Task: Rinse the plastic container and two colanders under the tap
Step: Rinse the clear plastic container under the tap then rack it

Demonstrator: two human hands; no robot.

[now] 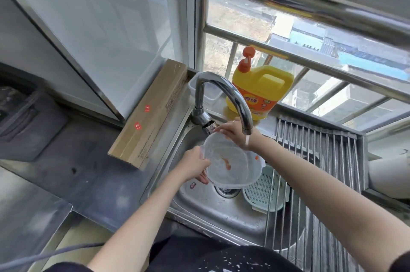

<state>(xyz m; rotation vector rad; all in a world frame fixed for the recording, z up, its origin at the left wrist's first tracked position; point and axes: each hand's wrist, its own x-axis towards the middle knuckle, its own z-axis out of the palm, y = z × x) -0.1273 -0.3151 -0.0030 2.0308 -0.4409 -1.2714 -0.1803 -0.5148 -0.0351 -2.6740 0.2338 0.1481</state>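
Note:
A clear plastic container [230, 163] with orange food bits inside is held over the steel sink [221, 212]. My left hand [195, 166] grips its left rim. My right hand [233, 131] holds its far rim, beside the tap's handle. Water runs from the curved tap [224, 92] and falls onto my right wrist, just past the container's far right edge. A pale green colander [264, 189] lies in the sink at the right, partly under the container. I see no second colander apart from it.
A yellow detergent bottle [257, 87] with an orange pump stands on the window sill. A long cardboard box [150, 114] lies left of the sink. A roll-up steel drying rack [315, 174] covers the sink's right part. A small clear tub [210, 92] sits behind the tap.

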